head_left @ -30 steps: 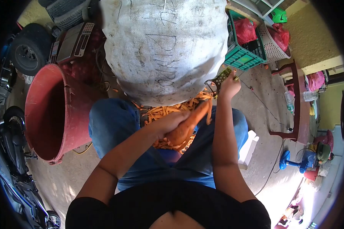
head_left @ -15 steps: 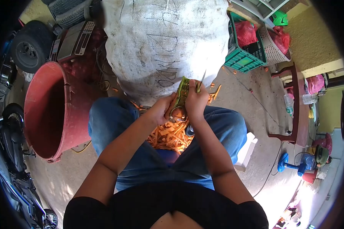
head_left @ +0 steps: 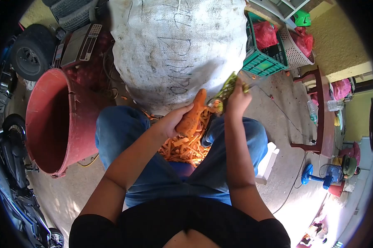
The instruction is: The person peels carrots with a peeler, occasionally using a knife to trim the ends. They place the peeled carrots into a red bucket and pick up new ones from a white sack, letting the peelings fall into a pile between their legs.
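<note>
Carrot [head_left: 192, 115] is being held slantwise by the left hand [head_left: 175, 120], whose fingers are being kept partly closed around its thicker end, above the peelings [head_left: 182, 149] and near the sack [head_left: 178, 53]. Peeler [head_left: 227, 90] is being gripped in the closed right hand [head_left: 238, 101], having just been shifted from over the carrot to beside its narrow end, so more of the orange surface is being exposed. Orange scraps are being shown at the peeler's blurred head, where contact with the carrot cannot be told.
</note>
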A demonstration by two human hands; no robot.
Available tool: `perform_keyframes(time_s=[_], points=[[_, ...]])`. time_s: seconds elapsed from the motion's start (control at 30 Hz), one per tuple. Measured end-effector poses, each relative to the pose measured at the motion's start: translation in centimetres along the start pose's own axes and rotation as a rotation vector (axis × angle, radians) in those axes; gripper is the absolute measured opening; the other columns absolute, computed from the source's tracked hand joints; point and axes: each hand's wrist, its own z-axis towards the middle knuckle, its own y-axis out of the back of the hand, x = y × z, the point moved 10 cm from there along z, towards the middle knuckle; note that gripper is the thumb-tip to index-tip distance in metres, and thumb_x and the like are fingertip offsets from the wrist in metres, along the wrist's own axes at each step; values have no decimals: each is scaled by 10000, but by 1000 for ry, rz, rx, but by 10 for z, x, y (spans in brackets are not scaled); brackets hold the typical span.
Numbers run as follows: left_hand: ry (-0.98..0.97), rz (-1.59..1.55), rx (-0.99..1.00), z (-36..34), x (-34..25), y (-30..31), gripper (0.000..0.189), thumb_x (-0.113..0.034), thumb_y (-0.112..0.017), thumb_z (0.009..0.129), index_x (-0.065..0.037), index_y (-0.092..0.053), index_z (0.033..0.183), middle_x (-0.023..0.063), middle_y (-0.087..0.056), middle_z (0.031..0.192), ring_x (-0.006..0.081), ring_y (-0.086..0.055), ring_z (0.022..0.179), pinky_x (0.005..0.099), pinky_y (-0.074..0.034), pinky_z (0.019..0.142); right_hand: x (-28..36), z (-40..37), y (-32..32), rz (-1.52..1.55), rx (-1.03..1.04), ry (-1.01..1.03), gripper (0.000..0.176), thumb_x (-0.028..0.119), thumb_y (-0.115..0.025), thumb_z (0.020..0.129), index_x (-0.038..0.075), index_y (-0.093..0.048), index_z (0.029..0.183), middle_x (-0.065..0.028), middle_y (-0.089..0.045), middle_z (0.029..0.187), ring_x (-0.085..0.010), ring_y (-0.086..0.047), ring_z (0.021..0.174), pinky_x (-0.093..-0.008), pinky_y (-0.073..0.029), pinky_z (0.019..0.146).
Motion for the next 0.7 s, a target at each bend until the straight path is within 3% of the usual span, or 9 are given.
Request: perform_keyframes(time_s=[0.1,0.17,0.2,0.33,0.4,0.43,0.5,0.63,0.7], points=[[-107,-252,-67,8,-8,6,315,-312,-330,869,-47,-448,994,81,-549,773,183,-564,661,328,-493,616,0,-39,-34,-8,239,37,228,173,-487,817,-37,-536,741,-51,-512,554,-101,-455,502,-239,-366,463],[-102,-261,-72,11,-9,6,303,-301,-327,870,-55,-460,989,74,-555,786,174,-566,666,320,-493,622,11,-60,-46,-109,290,150,221,177,-480,823,-28,-539,766,-66,-515,570,-110,-464,521,-250,-382,497],[-95,-272,-78,11,-7,7,293,-290,-323,871,-64,-472,983,68,-562,799,166,-568,670,312,-493,627,4,-65,-53,-64,355,110,220,182,-483,823,-25,-541,778,-79,-517,586,-122,-473,544,-262,-391,522],[-103,-193,-126,16,-2,23,299,-295,-333,871,-55,-480,972,68,-566,814,174,-572,676,307,-490,615,28,-67,-43,-109,278,233,216,177,-484,823,-29,-542,790,-70,-513,578,-118,-469,543,-256,-387,530],[-185,141,-217,11,-15,28,319,-313,-366,862,-45,-467,1002,59,-555,828,166,-560,682,297,-482,603,28,-50,-30,-105,214,224,221,179,-482,825,-31,-541,792,-59,-510,582,-111,-457,539,-251,-381,526],[-186,141,-216,14,-12,30,319,-313,-366,862,-45,-467,1002,59,-555,828,166,-560,682,297,-482,603,27,-40,-20,-98,151,214,226,181,-480,826,-34,-540,795,-47,-507,586,-103,-445,535,-246,-376,521],[-630,691,-353,-1,-49,20,344,-328,-400,849,-38,-452,1027,44,-533,811,144,-538,675,277,-470,618,21,-24,-9,-53,121,167,227,188,-476,830,-27,-543,795,-27,-506,599,-79,-442,536,-225,-370,505],[-407,447,-268,0,-38,20,280,-275,-388,861,-37,-454,992,74,-517,904,161,-541,740,300,-461,637,11,-23,-6,-3,111,113,243,208,-468,836,-19,-543,794,-6,-504,612,-53,-436,527,-202,-364,482],[-173,34,-101,9,-14,18,302,-299,-369,864,-45,-457,1001,85,-524,916,175,-545,749,311,-457,689,10,-35,-16,27,133,66,241,213,-473,834,-15,-544,805,-11,-508,623,-60,-439,537,-205,-365,488]])
